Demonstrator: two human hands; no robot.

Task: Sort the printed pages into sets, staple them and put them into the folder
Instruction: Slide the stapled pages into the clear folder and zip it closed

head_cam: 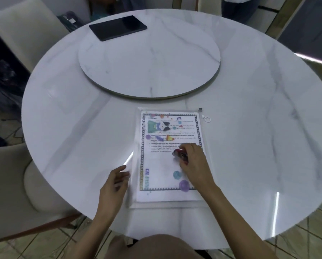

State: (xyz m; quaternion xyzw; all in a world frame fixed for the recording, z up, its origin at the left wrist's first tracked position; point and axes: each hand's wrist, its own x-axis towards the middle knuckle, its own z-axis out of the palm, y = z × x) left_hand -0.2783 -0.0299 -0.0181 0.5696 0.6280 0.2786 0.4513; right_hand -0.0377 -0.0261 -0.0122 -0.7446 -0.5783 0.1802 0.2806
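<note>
White marble topped the round table point(250, 128), and at its near edge lay the printed pages point(160, 165), a colourful bordered sheet uppermost, squared on a clear zip folder point(175, 205); whether they sat inside or on top of the plastic could not be told. On the sheet's right half the right hand point(193, 161) gripped a small red stapler point(179, 154). The left hand point(117, 182) hovered loose and holding nothing by the folder's left edge. Nothing pinned the stack, so pressing the stapler risked sliding the sheets askew on the slick plastic, or stapling into the folder itself. Farther off sat a marble turntable point(149, 58) and a dark tablet point(118, 27).
</note>
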